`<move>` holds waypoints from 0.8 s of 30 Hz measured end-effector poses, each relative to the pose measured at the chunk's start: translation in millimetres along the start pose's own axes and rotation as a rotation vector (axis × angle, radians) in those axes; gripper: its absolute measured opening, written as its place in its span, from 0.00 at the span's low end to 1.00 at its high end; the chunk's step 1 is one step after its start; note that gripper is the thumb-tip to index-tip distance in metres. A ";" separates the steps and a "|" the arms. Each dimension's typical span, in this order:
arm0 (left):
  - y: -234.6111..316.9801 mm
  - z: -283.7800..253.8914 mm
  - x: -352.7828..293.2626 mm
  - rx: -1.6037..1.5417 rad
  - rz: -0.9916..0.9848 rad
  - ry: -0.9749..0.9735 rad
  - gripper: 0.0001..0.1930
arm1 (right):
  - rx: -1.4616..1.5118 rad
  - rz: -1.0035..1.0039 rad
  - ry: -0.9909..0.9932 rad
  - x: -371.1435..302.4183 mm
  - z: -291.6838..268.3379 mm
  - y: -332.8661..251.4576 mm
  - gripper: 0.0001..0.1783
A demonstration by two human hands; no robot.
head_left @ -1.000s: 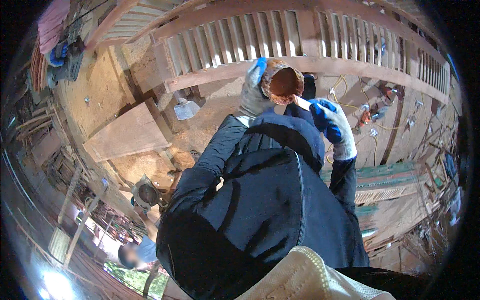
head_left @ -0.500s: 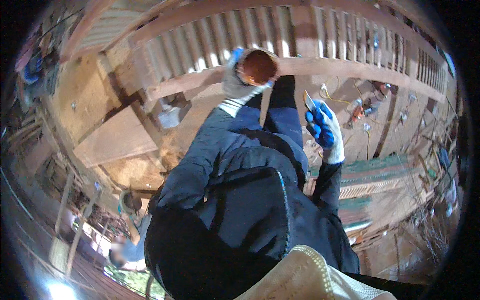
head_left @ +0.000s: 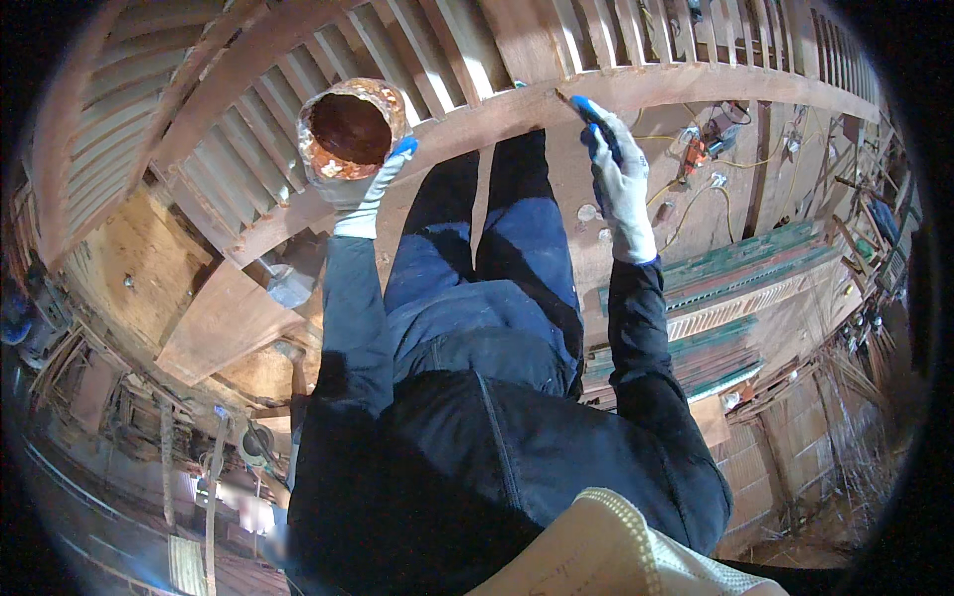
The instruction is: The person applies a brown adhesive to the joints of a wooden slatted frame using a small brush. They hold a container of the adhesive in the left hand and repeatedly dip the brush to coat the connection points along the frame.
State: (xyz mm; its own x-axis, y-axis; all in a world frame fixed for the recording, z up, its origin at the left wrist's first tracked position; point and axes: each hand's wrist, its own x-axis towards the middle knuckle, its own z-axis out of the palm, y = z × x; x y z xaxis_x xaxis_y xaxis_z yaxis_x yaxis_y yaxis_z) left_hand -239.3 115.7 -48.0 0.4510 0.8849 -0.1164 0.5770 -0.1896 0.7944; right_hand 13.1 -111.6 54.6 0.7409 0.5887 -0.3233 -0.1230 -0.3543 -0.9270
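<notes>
- Before a slatted wooden frame (head_left: 636, 84), in a cluttered workshop, a person in a dark zipped jacket (head_left: 447, 437) and blue-and-black trousers (head_left: 527, 238) works with both hands gloved in pale knit with blue-coated fingertips.
- Rough and crusted, a round can (head_left: 399, 111) wears thick, flaking layers of rust-brown and whitish residue over its wall and rim.
- Inside the can, a dark red-brown coating lines the walls; how deep any contents lie cannot be told.
- The left hand (head_left: 363, 194) cups the can from below and beside, its blue thumb pressed to the wall, holding the mouth toward the camera in front of the slats.
- The right hand (head_left: 621, 174) closes narrowly around a thin tool (head_left: 565, 98), whose slender brownish end points at the frame's smooth, reddish lower rail; whether it touches the wood cannot be told.
- Straight pale slats, evenly spaced, run between the frame's broad red-brown beams, their outlines bent by the lens.
- To the left lie a flat, tapering wooden board (head_left: 224, 323) and a translucent, boxy container (head_left: 290, 286), its contents unclear.
- To the right, an orange power tool (head_left: 693, 149) sits near looping yellow cord (head_left: 728, 209), beyond long green-and-brown slatted panels (head_left: 725, 268).
</notes>
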 end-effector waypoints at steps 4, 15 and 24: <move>-10.7 -0.4 -7.2 0.006 0.018 -0.026 0.49 | -0.672 -0.296 -0.011 10.3 5.4 -14.3 0.23; -4.0 -1.4 -0.8 0.170 0.172 0.034 0.44 | -1.091 -0.631 -0.095 15.0 12.2 -2.6 0.23; -6.7 0.1 -5.0 -0.020 0.019 -0.083 0.40 | -1.142 -0.611 -0.122 14.8 16.4 -11.5 0.20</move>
State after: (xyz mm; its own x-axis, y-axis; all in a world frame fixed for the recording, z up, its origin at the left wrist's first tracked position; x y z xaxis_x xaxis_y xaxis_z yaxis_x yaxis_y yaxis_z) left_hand -245.4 112.5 -52.9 0.5173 0.8426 -0.1499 0.5547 -0.1967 0.8085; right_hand 14.7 -86.9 57.3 0.4052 0.9140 0.0201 0.8838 -0.3860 -0.2643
